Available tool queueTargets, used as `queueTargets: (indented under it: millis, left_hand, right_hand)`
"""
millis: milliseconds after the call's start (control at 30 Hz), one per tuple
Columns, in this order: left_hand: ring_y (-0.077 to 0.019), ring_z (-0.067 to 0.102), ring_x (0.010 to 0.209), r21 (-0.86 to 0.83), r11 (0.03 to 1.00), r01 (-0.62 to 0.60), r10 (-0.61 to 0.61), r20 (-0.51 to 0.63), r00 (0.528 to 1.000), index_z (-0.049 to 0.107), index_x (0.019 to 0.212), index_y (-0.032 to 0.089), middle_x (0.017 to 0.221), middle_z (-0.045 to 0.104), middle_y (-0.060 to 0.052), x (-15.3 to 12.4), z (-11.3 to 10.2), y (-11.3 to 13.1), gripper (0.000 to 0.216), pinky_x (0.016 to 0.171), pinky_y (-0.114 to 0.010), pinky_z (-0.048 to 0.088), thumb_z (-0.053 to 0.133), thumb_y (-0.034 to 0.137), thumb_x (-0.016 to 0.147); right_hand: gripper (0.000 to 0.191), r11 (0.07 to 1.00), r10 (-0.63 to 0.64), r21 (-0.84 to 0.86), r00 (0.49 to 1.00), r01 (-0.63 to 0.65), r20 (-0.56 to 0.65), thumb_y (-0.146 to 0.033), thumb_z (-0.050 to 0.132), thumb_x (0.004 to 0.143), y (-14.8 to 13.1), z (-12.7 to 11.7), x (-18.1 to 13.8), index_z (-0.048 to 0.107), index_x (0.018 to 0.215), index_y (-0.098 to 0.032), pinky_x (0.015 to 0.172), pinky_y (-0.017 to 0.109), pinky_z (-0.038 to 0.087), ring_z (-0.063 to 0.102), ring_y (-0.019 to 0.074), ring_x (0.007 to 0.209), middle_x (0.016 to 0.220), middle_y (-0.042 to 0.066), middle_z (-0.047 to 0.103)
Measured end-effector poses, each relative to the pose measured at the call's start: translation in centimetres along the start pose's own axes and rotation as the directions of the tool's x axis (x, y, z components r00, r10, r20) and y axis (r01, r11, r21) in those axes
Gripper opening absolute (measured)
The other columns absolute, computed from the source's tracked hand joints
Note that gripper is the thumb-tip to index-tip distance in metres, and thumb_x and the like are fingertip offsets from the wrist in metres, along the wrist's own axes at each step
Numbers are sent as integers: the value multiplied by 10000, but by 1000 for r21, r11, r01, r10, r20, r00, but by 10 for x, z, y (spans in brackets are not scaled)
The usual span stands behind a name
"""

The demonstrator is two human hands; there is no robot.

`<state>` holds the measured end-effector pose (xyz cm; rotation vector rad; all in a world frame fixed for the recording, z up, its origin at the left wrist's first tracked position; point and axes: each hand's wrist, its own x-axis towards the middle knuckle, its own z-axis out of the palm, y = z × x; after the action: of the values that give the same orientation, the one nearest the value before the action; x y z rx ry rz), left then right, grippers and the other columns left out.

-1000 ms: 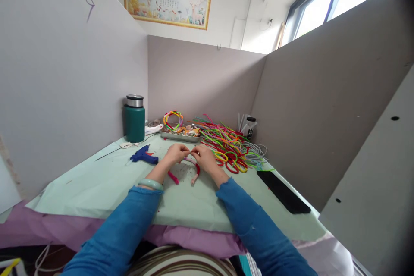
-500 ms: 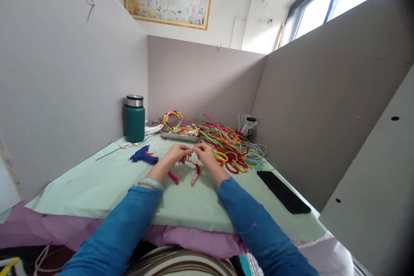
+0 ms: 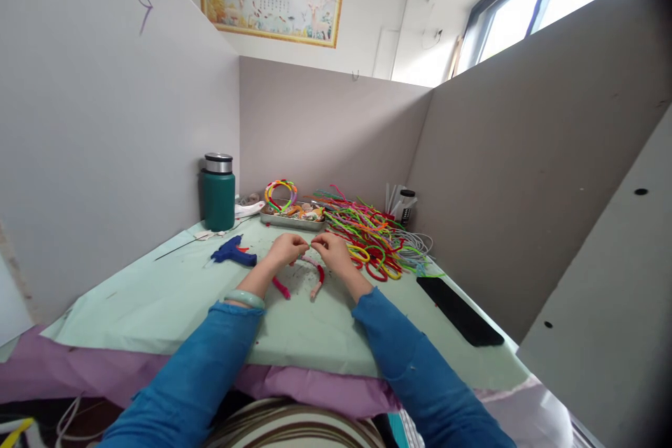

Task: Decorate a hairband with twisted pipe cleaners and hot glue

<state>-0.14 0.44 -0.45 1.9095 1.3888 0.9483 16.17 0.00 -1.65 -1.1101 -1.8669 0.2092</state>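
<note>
My left hand [image 3: 288, 249] is closed in a pinch, thumb and fingers pressed together. My right hand [image 3: 330, 249] pinches the same way, and the two sets of fingertips almost meet. A small green piece [image 3: 309, 245] shows between them, too tiny to make out well. Under the hands, on the table, lies a curved band [image 3: 321, 274] wrapped in fuzzy red and pink, its two ends towards me. My hands hide part of its arc. To the left of my left hand lies a blue glue gun [image 3: 234, 252].
A pile of colourful pipe cleaners [image 3: 362, 220] spreads behind my right hand. Further back, a metal tray [image 3: 294, 223] holds small pieces and colourful rings [image 3: 281, 185]. A green bottle [image 3: 218, 199] stands left; a black phone-like slab [image 3: 460, 311] lies right. Partition walls [image 3: 330, 119] enclose the table.
Both hands have shifted very slightly left, and the fingertips still pinch close together. The band and the other things on the table stay where they were.
</note>
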Motion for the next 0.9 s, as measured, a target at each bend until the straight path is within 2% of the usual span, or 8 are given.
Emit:
queueTargets:
  millis: [133,267,400,500,600,667,800,900]
  left_hand:
    - [-80,455,392,143,988,-55,56,-4,998,689,788,142,473,508,38,-4,-2,5,212,448,-207,348,543,291,744]
    - [-83,463,411,199,977,-74,78,-13,997,704,803,147,483,537,28,-5,-2,6,221,474,-206,344,545,289,743]
    - [-84,462,407,198,978,-61,63,-3,998,708,819,146,470,534,30,-3,-1,4,225,479,-207,348,542,276,742]
    - [-79,448,386,125,991,-55,52,21,998,695,812,141,463,521,39,-1,0,1,208,463,-207,350,549,268,737]
    - [-73,421,364,-26,1000,-12,13,48,999,660,773,127,451,497,45,1,2,-1,175,428,-207,342,569,270,726]
    - [-69,410,360,-164,986,22,-11,67,998,629,754,123,444,481,48,1,4,-2,166,412,-204,340,587,279,719]
    - [-64,423,380,-404,911,79,-40,104,994,592,744,125,473,485,43,-1,6,1,214,412,-201,354,630,331,702]
    - [-63,427,391,-416,906,78,-45,89,995,594,748,122,506,509,33,-2,6,2,242,409,-203,353,649,350,686]
  right_hand:
    - [109,990,-9,-142,998,18,60,-253,575,794,1,3,-3,665,800,-192,670,237,375,548,139,746,817,31,645]
    - [111,974,-2,-227,995,24,98,-253,562,814,-1,2,-5,651,813,-189,623,234,340,542,138,721,808,31,649]
    - [110,967,14,-254,996,8,85,-246,557,816,-4,2,-7,645,802,-182,623,238,330,536,140,720,804,37,647]
    - [114,976,30,-217,998,-18,53,-238,552,811,-5,3,-6,639,770,-178,630,242,332,529,139,712,783,38,640]
    - [105,993,52,-103,999,-52,2,-230,559,784,-4,5,-4,618,720,-171,621,244,336,518,136,687,732,26,622]
    - [102,992,111,61,994,-110,-21,-236,562,758,-4,7,-3,591,689,-167,588,239,338,500,127,636,667,6,590]
    - [148,846,247,476,968,-239,47,-306,539,741,-5,12,-3,542,686,-169,479,221,318,416,96,485,529,-50,469]
    - [162,797,257,542,962,-266,94,-328,553,730,-6,12,-3,547,707,-167,451,217,310,398,87,450,514,-59,461]
